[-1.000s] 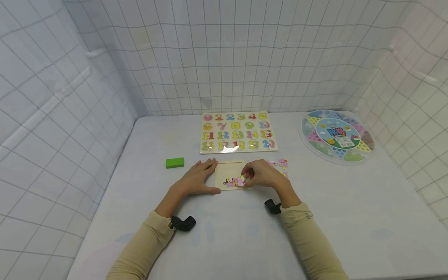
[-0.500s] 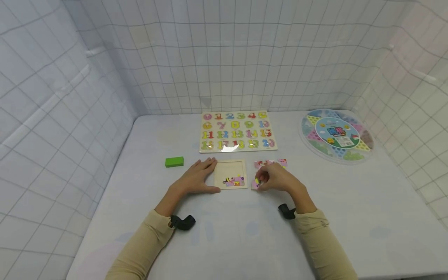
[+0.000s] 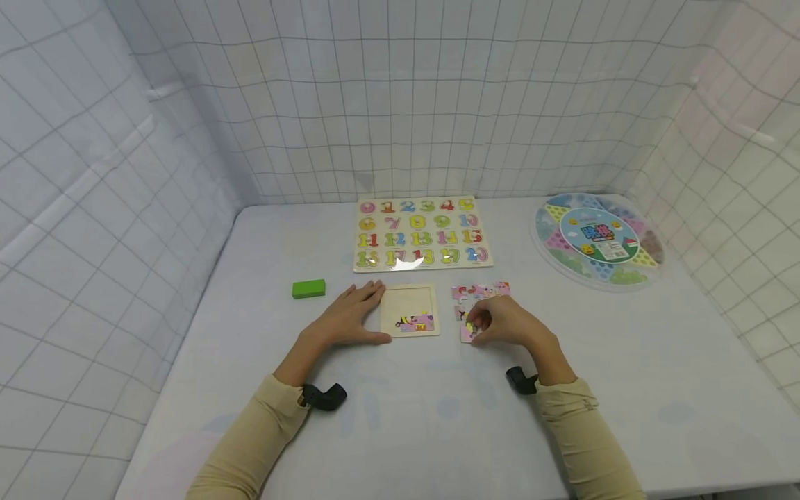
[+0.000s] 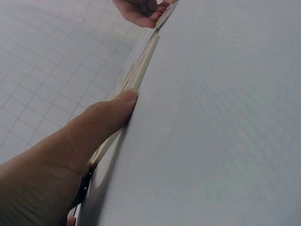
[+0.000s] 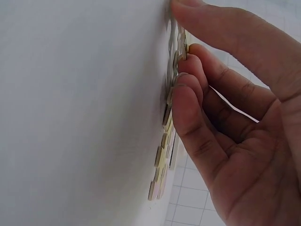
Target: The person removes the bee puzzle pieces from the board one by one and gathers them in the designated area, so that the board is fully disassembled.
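My left hand (image 3: 351,316) lies along the left side of a small square wooden puzzle tray (image 3: 406,298), fingers at its upper corner and thumb at its lower one. In the left wrist view the thumb (image 4: 106,120) touches the tray's edge. A few joined pink pieces (image 3: 417,323) with a bee picture sit in the tray's lower part. Right of the tray, my right hand (image 3: 509,323) pinches a pink and yellow puzzle piece (image 3: 466,335) between thumb and fingers, low beside the loose pieces (image 3: 480,290). The hand hides part of this group.
Behind the tray lies a wooden number board (image 3: 423,236). A round, clear-rimmed game board (image 3: 600,239) is at the back right, and a green block (image 3: 309,289) at the left. Gridded white cloth walls (image 3: 400,104) stand behind and at both sides.
My right hand has carried the puzzle piece from over the tray's lower right corner rightward to the loose pieces. My left hand has stayed at the tray.
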The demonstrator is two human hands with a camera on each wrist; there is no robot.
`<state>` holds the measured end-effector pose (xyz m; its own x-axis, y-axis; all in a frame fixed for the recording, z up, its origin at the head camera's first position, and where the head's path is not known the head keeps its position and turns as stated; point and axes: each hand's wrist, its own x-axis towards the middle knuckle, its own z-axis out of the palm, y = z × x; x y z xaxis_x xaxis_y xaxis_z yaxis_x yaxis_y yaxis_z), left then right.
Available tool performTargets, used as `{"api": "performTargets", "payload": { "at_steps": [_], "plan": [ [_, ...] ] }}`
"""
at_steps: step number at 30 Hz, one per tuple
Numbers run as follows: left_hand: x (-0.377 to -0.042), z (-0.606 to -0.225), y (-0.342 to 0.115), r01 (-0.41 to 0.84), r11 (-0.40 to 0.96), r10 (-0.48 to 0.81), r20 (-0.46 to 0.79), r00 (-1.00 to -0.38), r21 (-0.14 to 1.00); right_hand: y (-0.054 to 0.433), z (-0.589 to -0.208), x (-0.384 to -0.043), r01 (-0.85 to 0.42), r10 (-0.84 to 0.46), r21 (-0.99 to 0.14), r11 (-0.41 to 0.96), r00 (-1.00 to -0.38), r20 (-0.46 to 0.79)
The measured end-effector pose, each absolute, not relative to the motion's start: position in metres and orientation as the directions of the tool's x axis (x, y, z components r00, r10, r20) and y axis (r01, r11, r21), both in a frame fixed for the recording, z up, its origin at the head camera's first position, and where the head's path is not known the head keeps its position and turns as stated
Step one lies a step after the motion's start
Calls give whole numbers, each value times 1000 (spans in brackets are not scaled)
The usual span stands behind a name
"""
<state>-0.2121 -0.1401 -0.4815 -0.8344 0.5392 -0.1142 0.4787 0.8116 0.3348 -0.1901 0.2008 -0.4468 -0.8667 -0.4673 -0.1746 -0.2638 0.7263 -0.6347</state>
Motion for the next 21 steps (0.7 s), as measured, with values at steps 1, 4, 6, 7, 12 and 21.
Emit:
{"api": "performTargets", "payload": {
  "at_steps": [1,4,6,7,12,21],
  "plan": [
    [-212,-482,-140,479,813,539,-114,-835,331,201,-447,-190,-262,-466,-634,728,-867,-176],
    [-212,-482,-140,479,814,537,-111,-836,329,199,-448,-191,-268,-469,-633,727,-866,-172],
    [-212,-483,-140,479,814,537,-110,-836,329,198,-448,-191,-269,-471,-635,724,-866,-170],
    [-212,-482,-140,477,814,536,-110,-837,332,197,-448,-192,-267,-470,-636,724,-866,-171],
    [-211,-482,-140,475,813,535,-110,-838,338,194,-448,-193,-266,-470,-632,728,-864,-178],
    [-211,-483,-140,471,815,532,-112,-839,338,195,-449,-193,-262,-465,-624,737,-865,-187]
  ]
}}
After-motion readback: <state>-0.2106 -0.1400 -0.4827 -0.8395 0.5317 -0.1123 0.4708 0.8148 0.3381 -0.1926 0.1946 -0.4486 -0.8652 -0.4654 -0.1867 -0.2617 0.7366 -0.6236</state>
